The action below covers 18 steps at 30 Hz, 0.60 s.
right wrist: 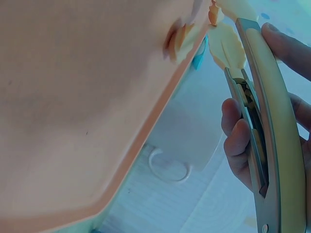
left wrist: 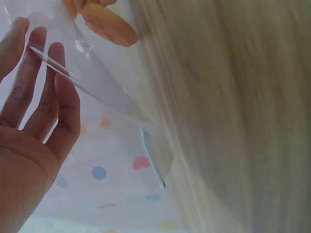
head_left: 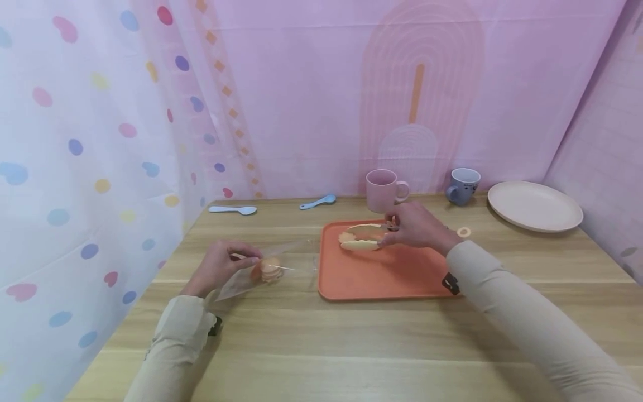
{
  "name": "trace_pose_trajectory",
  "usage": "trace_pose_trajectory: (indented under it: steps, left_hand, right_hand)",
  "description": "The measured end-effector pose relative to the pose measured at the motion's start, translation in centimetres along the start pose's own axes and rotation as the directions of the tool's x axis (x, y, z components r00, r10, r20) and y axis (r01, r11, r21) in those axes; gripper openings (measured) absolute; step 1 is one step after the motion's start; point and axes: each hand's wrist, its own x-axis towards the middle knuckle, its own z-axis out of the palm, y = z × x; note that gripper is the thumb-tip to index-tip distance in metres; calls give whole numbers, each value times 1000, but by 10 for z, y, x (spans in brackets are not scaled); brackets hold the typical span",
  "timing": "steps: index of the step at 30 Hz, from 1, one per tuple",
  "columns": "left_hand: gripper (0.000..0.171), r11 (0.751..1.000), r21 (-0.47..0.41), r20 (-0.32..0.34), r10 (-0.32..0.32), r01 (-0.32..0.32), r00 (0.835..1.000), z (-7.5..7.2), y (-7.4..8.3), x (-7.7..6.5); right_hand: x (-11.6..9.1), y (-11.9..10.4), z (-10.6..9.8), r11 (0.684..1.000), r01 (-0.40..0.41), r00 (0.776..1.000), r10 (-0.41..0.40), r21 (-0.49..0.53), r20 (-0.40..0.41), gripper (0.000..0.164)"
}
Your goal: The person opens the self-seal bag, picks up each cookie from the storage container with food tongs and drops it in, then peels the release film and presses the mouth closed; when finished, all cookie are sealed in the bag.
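My left hand (head_left: 226,265) pinches the edge of a clear plastic bag (head_left: 293,262) between thumb and fingers. Inside the bag, a small stack of round cookies (head_left: 271,269) shows near my fingertips; the left wrist view catches one cookie (left wrist: 109,24) from below. My right hand (head_left: 414,226) grips a pair of tongs (right wrist: 272,111) with cream-coloured tips, held over the orange tray (head_left: 387,279). A scalloped cookie (head_left: 346,238) sits between the tong tips at the tray's left end. Another cookie (right wrist: 182,42) lies on the tray in the right wrist view.
Behind the tray stand a pink mug (head_left: 380,191) and a blue-grey mug (head_left: 463,186). A large cream plate (head_left: 534,205) is at the far right. Two light-blue spoons, one longer spoon (head_left: 233,210) and one measuring spoon (head_left: 318,202), lie along the back edge.
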Motion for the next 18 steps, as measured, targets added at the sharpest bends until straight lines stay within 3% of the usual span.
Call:
trace_pose_trajectory:
  steps: [10,18]
  left_hand:
    - [11,1000,13,-2,-2,2,1000,2,-1,1]
    - [12,1000,5,2,-9,9,1000,1,0,0]
  right_hand:
    - [0,-18,6,994,47,999,-48,100,0,41]
    - [5,-35,16,988,77,994,-86,133,64,38]
